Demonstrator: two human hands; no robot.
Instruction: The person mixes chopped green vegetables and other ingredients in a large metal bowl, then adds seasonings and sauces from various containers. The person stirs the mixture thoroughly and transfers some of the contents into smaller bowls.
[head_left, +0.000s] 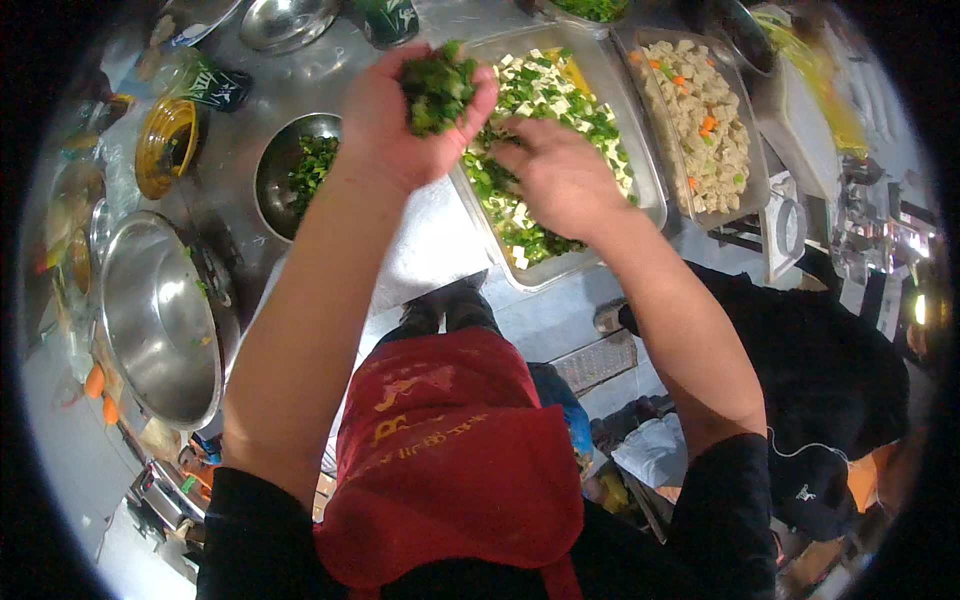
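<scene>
My left hand (405, 142) is cupped palm up around a heap of chopped dark greens (439, 86), above the left edge of a metal tray (652, 176). Inside that tray lie small white cubes (555, 107) among chopped green pieces, over something yellow. My right hand (559, 172) hangs low over the middle of the tray, fingers bent downward and slightly blurred. Its fingertips are near dark greens; whether they pinch any is hidden. Left of my left forearm, a steel bowl (274, 169) holds more chopped greens (311, 169).
A second tray (686, 202) of beige chunks with orange bits stands to the right. A large steel basin (154, 322), a yellow bowl (161, 146) and green cans (217, 84) are at left. A person in black (817, 360) is close on my right.
</scene>
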